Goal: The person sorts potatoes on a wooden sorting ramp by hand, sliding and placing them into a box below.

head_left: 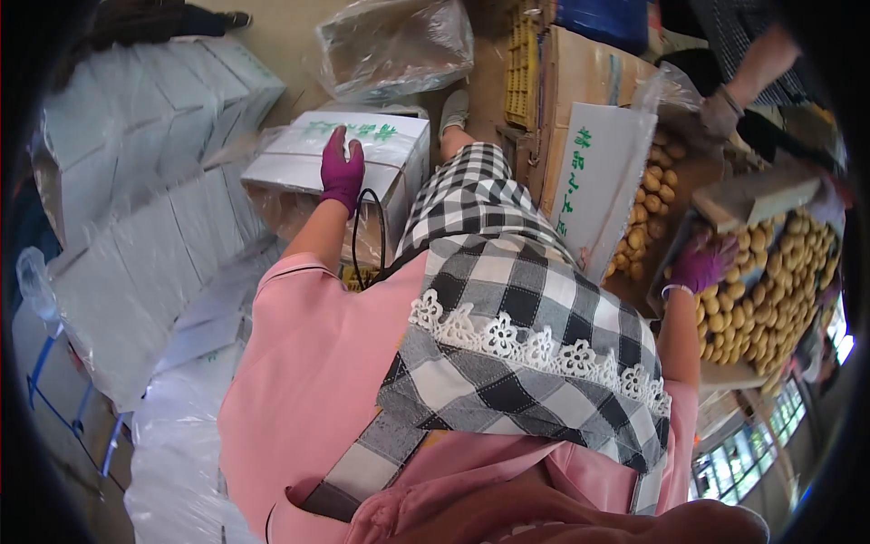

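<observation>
My left hand (343,170), in a purple glove, has its fingers apart at the top of a white carton (390,150) with green print. Clear plastic lining hangs from the carton's open side. On the right, my right hand (704,263), also purple-gloved, reaches over the near edge of a sorting table with its fingers spread. Many small potatoes (770,290) lie on that table beside the hand. Between the table and my apron stands an open white carton (584,172), lined with plastic and holding potatoes (648,204).
Several plastic-covered white cartons (154,236) stand along the left. An open plastic-lined box (394,50) sits on the floor ahead. A yellow crate (521,63) stands by brown cardboard. At upper right, another person's gloved hand (720,113) is near the potato carton. A wooden board (757,195) borders the table.
</observation>
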